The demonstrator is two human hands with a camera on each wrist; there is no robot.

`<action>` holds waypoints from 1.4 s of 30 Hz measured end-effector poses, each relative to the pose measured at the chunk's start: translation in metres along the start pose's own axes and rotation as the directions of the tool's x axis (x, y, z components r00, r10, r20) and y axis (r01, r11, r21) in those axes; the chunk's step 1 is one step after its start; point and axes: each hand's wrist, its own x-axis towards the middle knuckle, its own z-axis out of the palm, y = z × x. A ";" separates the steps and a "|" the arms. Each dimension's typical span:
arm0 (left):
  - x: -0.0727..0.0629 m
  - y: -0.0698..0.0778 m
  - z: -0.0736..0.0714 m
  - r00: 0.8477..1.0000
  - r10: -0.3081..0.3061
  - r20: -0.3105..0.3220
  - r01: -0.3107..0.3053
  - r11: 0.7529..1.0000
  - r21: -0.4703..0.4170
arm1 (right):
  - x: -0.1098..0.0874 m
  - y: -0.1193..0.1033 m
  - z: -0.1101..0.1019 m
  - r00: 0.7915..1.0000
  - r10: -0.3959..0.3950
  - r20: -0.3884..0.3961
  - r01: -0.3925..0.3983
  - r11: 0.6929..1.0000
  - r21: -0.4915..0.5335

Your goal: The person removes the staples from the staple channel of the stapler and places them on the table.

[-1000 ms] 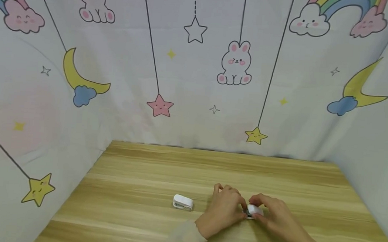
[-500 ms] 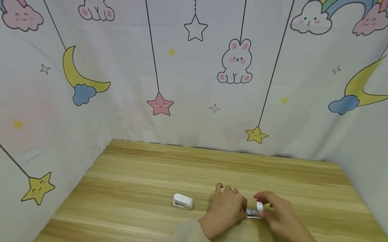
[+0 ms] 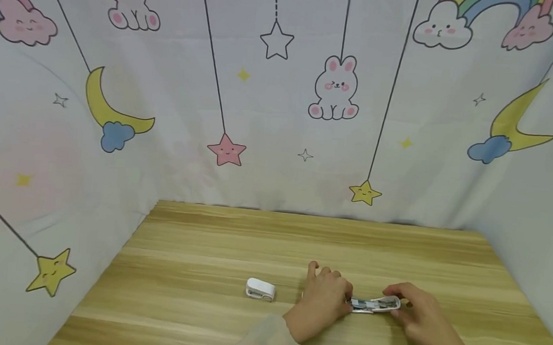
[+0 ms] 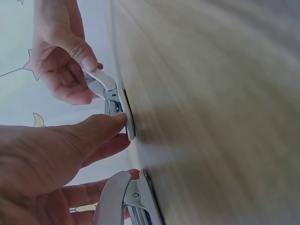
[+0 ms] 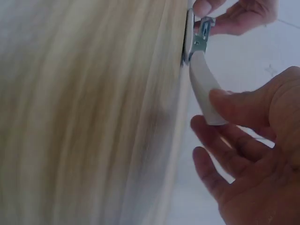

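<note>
A white stapler [image 3: 368, 305] lies on the table between my hands, its top arm swung back to the right so the metal staple channel shows. My left hand [image 3: 322, 302] pinches the base at its left end, thumb and finger hiding that end. With thumb and fingers, my right hand [image 3: 424, 311] grips the far end of the white top arm [image 5: 205, 89]. Metal parts [image 4: 111, 96] of the hinge show in the left wrist view. Another white stapler [image 3: 260, 289] rests to the left of my left hand.
The left wrist view has a closed white stapler [image 4: 115, 199] close by my left fingers; I cannot tell whether it is the one at left in the head view. A patterned cloth [image 3: 280, 114] surrounds the wood-grain table [image 3: 195, 252].
My right hand has moved right, swinging the stapler's top arm up and over until it lies back. My left hand has stayed almost in place on the base.
</note>
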 end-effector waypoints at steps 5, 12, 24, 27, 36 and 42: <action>-0.001 -0.001 0.001 1.000 0.013 -0.011 -0.013 1.000 0.007 | -0.002 -0.007 0.001 0.998 0.040 -0.039 -0.044 0.994 -0.099; 0.000 -0.001 0.002 1.000 0.010 -0.011 -0.010 1.000 0.008 | 0.013 -0.044 -0.002 0.965 0.264 0.014 -0.264 0.963 0.053; -0.001 -0.004 0.004 1.000 -0.008 -0.018 0.007 0.999 -0.045 | 0.019 -0.055 0.005 0.643 0.582 0.499 -0.755 0.590 0.285; -0.002 -0.003 0.003 1.000 -0.014 -0.002 0.014 0.999 -0.052 | 0.016 -0.052 0.008 0.637 0.566 0.524 -0.763 0.562 0.320; -0.003 -0.005 0.004 1.000 -0.021 -0.016 0.020 0.995 -0.102 | 0.018 -0.053 0.020 0.576 0.653 0.492 -0.817 0.450 0.359; -0.002 -0.006 0.004 1.000 -0.012 -0.022 0.009 0.994 -0.108 | 0.021 -0.058 0.028 0.507 0.734 0.451 -0.851 0.344 0.397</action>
